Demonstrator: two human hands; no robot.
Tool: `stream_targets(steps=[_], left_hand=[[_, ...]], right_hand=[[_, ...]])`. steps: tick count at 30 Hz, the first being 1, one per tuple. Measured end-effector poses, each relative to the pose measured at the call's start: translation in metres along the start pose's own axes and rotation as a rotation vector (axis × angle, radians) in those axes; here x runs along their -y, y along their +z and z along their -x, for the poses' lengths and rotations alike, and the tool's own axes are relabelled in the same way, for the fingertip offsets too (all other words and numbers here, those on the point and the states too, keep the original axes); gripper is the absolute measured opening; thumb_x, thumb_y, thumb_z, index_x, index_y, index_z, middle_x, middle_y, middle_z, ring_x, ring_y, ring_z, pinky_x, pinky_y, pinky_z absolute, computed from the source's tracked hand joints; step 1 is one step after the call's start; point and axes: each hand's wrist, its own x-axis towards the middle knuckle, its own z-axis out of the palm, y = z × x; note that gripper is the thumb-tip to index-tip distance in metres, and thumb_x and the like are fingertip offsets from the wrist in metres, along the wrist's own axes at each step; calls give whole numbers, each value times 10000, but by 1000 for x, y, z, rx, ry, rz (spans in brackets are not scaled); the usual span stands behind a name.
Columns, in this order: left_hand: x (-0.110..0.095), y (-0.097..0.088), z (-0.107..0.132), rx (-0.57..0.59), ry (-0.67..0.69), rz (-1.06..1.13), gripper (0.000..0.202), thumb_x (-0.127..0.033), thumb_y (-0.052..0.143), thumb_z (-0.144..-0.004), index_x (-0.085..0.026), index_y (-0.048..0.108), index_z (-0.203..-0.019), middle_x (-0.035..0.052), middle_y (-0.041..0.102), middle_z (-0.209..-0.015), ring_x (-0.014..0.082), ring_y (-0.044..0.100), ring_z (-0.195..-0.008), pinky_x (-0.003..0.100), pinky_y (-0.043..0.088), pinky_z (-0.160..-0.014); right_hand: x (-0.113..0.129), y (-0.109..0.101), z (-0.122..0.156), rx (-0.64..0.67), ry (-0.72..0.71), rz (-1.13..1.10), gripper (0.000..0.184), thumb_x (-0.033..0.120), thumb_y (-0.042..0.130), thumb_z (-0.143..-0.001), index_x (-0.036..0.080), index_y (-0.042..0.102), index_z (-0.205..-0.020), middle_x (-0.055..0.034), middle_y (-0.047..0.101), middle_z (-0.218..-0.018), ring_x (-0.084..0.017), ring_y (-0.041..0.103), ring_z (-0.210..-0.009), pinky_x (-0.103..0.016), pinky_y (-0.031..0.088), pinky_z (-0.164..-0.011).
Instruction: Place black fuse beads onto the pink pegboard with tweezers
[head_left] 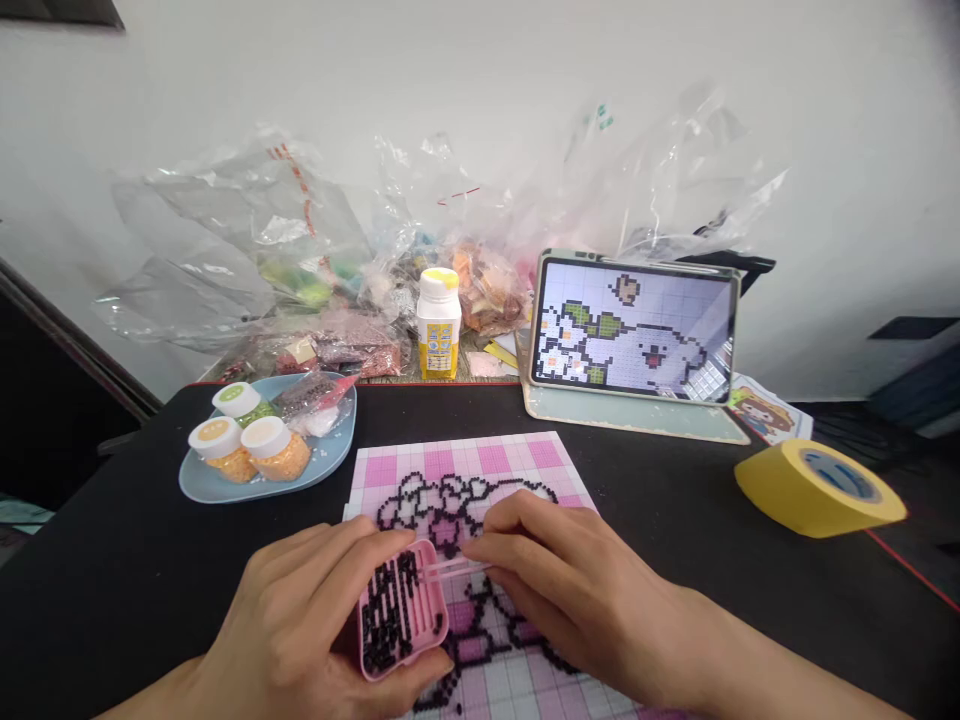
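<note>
Pink bead tray (403,615), black beads inside, over pegboard (480,460); left hand (300,610) curled round it; right hand (570,580) at tray's 3 o'clock, fingertips pinching clear pick (450,568); pick axis 3-to-9, tip over tray's 12 o'clock end.

Brightness: bright and even; the white wall (480,80) far beyond the fingers (517,520) is almost washed out.
Shadows: soft and faint, just under the right hand (577,585) and left hand (300,610) on the pegboard (480,462).
Glare: white glints on the plastic bags (247,230) beyond the fingers; the tablet (634,325) screen glows but reads clearly.
Focus: sharp at the fingertips; beads in the pink tray (401,612) are distinct; the clear tweezers (450,568) nearly fade into the board.
Distortion: the tape roll (817,487) far right of the fingers looks stretched.
</note>
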Motion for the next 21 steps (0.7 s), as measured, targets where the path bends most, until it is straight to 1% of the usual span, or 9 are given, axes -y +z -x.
stream_targets(steps=[3,5,10,14,18,21], left_hand=[[2,-2,4,16,4,8,320,-486,695,-795,-232,705,-989,23,739,-715,205,706,-614,291,576,-545],[6,-4,8,49,19,22,337,-481,702,-794,-223,685,-1010,23,740,-733,203,705,-618,299,577,-556],[13,-9,16,146,83,60,427,-449,716,-808,-138,600,-1075,56,728,-798,196,696,-640,321,571,-581],[14,-9,17,160,94,49,436,-458,698,-826,-132,582,-1091,58,720,-800,199,694,-639,332,563,-583],[13,-8,17,154,91,50,433,-464,695,-827,-136,582,-1087,56,717,-800,203,694,-646,337,563,-591],[14,-8,17,152,79,65,441,-466,700,-822,-132,582,-1085,56,706,-799,198,682,-635,334,556,-576]], right_hand=[[1,-1,-1,-1,-7,-4,233,47,450,-943,112,600,-1109,-92,620,-953,-167,595,-764,-269,543,-628],[1,-1,-1,-3,-12,-3,232,47,452,-940,107,604,-1106,-91,620,-942,-166,587,-744,-268,536,-611],[0,-1,-1,-3,-14,2,232,42,461,-934,103,608,-1103,-94,622,-943,-171,589,-750,-271,535,-611],[1,0,1,-6,-22,1,236,36,462,-933,97,605,-1111,-95,616,-945,-170,579,-742,-274,526,-603],[2,-1,1,-12,-31,11,236,37,460,-934,99,600,-1114,-93,616,-944,-174,591,-779,-273,525,-622],[0,-6,0,-55,-9,23,225,53,450,-951,113,595,-1113,-85,618,-956,-158,597,-798,-258,514,-638]])
